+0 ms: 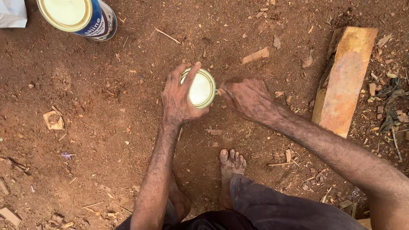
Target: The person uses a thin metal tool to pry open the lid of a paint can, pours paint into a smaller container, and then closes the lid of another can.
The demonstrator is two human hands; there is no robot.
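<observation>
Two hands [181, 96] [245, 97] grip a small lidded tin [200, 88].

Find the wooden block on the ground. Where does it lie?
In the head view, the wooden block lies on the soil at the upper right, beyond the right hand, which works at a small tin.

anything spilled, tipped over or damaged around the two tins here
Nothing stands out. The small tin stands upright on the dirt with its lid on, the left hand gripping it and the right hand at its rim. The larger blue tin is also closed, with no spill showing. Wood scraps lie scattered about.
</observation>
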